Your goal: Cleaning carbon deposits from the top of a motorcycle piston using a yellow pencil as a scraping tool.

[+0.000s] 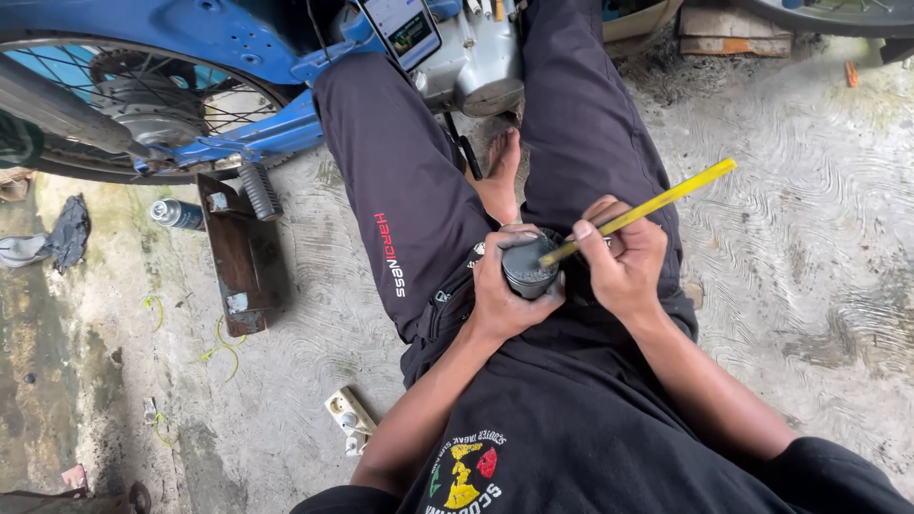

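A blue motorcycle (pixel 238 57) fills the top left, its spoked rear wheel (pixel 105 105) and silver engine casing (pixel 481 62) standing on the rough concrete floor (pixel 800 247). The person sits on that floor in black trousers (pixel 400 190), legs stretched toward the bike, a bare foot (pixel 502 176) showing between them. A brown wooden board (pixel 243 252) with metal brackets lies left of the near leg, a ribbed black footpeg rubber (pixel 259 190) at its upper end. A dark rag (pixel 65 233) sits at the far left edge and a small spray can (pixel 176 214) lies between rag and board. A white power strip (pixel 347 414) lies near the left elbow. In the lap, the left hand (pixel 500 295) is wrapped around a grey metal piston (pixel 528 266), gripping it from the side with its crown facing up. The right hand (pixel 624 266) is closed around a long yellow tool (pixel 643 209), thin like a blade or stick, held slanting up to the right; its lower tip rests on the piston's crown. The two hands sit close together, just beside each other over the piston
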